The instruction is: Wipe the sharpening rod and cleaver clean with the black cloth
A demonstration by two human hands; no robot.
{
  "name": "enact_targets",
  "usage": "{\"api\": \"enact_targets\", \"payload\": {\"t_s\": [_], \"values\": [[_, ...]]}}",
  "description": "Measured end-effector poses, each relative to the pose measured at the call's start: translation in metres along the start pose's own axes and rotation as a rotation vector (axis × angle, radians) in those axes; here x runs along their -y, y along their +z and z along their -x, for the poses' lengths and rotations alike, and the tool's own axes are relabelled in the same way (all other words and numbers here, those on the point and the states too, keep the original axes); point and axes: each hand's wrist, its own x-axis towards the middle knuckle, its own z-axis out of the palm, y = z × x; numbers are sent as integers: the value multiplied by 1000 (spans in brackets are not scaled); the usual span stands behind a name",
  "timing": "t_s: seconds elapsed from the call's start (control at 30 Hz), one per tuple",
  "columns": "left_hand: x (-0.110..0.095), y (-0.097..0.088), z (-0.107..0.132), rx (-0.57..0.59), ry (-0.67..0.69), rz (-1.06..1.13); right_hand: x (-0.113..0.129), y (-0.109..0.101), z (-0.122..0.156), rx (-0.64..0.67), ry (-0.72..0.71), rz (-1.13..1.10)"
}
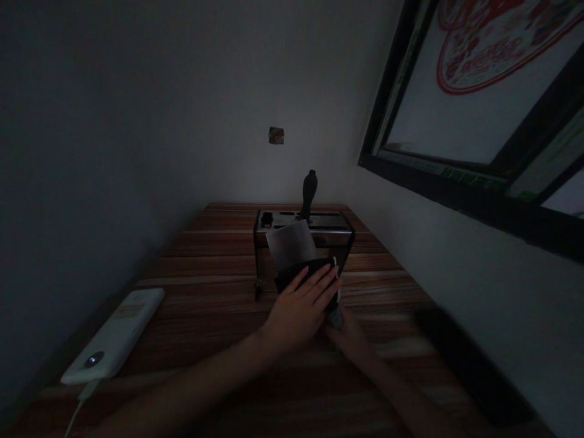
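A cleaver with a wide pale blade sticks up in front of a metal knife rack. A dark cloth is folded over the blade's lower part. My left hand lies over that cloth, fingers together and curved round it. Just below and to the right, my right hand is mostly hidden under the left. It is closed around the cleaver's greyish handle end. One black knife handle stands upright in the rack.
The wooden table runs into a corner between two walls. A white power bank with a cable lies at the left edge. A long dark object lies at the right by the wall, under a framed picture.
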Motion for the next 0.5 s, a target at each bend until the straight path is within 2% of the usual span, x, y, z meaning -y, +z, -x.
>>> {"api": "enact_targets", "payload": {"t_s": [0.5], "values": [[41,-29,-25,-189,-227,-20,3,1,0,16,53,3]]}}
